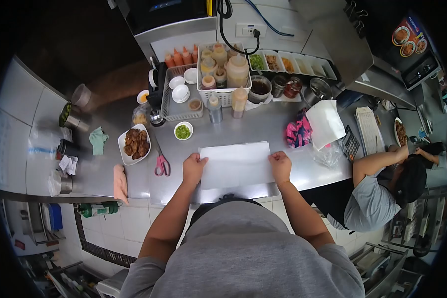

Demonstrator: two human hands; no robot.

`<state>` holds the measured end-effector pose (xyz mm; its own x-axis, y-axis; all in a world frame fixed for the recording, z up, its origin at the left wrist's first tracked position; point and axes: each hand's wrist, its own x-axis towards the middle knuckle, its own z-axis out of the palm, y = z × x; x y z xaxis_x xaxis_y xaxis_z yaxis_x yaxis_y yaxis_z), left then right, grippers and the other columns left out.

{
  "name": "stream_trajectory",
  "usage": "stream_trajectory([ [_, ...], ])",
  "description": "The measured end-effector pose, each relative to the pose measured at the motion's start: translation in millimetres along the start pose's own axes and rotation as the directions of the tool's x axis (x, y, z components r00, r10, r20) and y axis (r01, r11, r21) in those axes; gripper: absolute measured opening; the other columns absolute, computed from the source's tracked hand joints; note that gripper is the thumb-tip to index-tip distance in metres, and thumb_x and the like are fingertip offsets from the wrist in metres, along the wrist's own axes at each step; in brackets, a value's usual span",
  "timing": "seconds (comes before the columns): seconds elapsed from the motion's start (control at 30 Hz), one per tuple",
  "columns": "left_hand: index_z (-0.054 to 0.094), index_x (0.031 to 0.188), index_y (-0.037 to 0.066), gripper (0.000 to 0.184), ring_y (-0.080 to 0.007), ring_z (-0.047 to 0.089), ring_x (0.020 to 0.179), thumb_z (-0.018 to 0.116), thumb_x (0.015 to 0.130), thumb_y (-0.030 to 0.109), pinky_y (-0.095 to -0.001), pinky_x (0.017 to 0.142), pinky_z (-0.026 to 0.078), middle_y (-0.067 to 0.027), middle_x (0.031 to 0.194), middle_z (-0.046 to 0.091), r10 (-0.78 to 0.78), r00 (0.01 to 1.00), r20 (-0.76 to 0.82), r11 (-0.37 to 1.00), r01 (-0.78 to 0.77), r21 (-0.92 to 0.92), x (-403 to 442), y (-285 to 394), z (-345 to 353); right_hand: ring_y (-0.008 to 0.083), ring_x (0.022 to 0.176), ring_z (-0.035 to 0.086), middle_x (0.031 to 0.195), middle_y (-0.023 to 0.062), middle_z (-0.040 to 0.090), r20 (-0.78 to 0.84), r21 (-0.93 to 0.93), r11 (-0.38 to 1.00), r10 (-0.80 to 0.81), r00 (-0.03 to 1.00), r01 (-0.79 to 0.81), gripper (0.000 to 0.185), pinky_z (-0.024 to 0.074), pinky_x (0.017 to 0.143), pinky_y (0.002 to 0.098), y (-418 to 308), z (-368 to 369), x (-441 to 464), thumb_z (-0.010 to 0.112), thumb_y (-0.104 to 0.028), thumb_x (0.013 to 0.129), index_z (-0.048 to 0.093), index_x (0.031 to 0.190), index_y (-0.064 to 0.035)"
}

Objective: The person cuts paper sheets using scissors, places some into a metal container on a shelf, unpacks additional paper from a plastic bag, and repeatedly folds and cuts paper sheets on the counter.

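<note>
White paper sheets (236, 166) lie flat on the steel counter right in front of me, their far edges slightly out of line. My left hand (194, 168) pinches the left edge of the paper between thumb and fingers. On the opposite edge, my right hand (280, 167) is closed on the paper in a similar pinch. Left of my left hand rest scissors (162, 164) with pink handles. Beyond the paper stands a small white bowl of chopped green onion (183, 130). A white dish of browned meat pieces (134, 144) sits farther left.
A white basket of sauce bottles (224, 72) and a grey basket with small bowls (181, 93) stand at the back. Topping trays (293, 64) line the wall. At right are a pink-and-black cloth (299, 130), a calculator (351, 144) and a co-worker (375, 198).
</note>
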<state>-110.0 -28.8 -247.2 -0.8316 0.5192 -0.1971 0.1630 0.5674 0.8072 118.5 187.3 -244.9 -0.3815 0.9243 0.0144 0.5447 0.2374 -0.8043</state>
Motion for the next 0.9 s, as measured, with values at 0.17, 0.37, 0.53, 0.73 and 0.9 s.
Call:
stream_trajectory([
  [0.17,0.06,0.08,-0.001,0.023,-0.0131,0.053,0.057,0.073,0.079,0.017,-0.0294,0.055,0.044,-0.0054,0.066,0.061,0.024,0.999,-0.041,1.0,-0.023,0.009,-4,4,2,0.0314,0.067,0.063,0.07,0.0152,0.064,-0.016,-0.058,0.998,-0.035,0.999,0.034,0.014,0.0489,0.063,0.0377,-4,1,-1,0.068,-0.013,0.078,0.061,0.079,-0.0014],
  [0.37,0.059,0.078,-0.001,0.023,-0.0147,0.052,0.056,0.073,0.078,0.017,-0.0305,0.055,0.044,-0.0068,0.065,0.059,0.032,0.998,-0.045,0.999,-0.031,0.021,-4,5,0,0.0276,0.063,0.061,0.069,0.0128,0.062,-0.023,-0.073,0.996,-0.048,0.999,0.046,0.015,0.0474,0.061,0.037,-13,2,-2,0.068,-0.013,0.079,0.059,0.079,-0.0011],
  [0.53,0.06,0.085,-0.001,0.022,-0.0307,0.062,0.064,0.07,0.079,0.017,-0.0395,0.062,0.049,-0.0157,0.07,0.064,0.107,0.993,-0.055,0.983,-0.098,0.154,-5,4,5,0.0313,0.065,0.059,0.07,0.0132,0.06,-0.078,-0.172,0.974,-0.164,0.983,0.148,0.012,0.047,0.062,0.039,-23,-12,3,0.066,-0.011,0.081,0.059,0.083,-0.0018],
  [0.73,0.05,0.111,-0.001,0.036,-0.0395,0.064,0.082,0.063,0.083,0.015,-0.0456,0.073,0.051,-0.024,0.094,0.064,0.186,0.982,-0.039,0.935,-0.164,0.313,-9,13,14,0.0335,0.087,0.058,0.091,0.0143,0.062,-0.44,-0.503,0.829,-0.49,0.753,0.245,0.018,0.0452,0.077,0.0439,-53,-120,111,0.07,-0.016,0.077,0.063,0.089,-0.004],
  [0.9,0.029,0.134,0.001,0.064,-0.0435,0.061,0.091,0.064,0.083,0.018,-0.0478,0.077,0.051,-0.0252,0.126,0.047,0.087,0.994,-0.067,0.934,-0.058,0.351,-24,48,4,0.0346,0.083,0.063,0.086,0.0188,0.066,-0.228,-0.499,0.864,-0.21,0.951,0.071,0.023,0.05,0.076,0.0421,-20,-164,174,0.073,-0.021,0.07,0.068,0.082,-0.0018],
])
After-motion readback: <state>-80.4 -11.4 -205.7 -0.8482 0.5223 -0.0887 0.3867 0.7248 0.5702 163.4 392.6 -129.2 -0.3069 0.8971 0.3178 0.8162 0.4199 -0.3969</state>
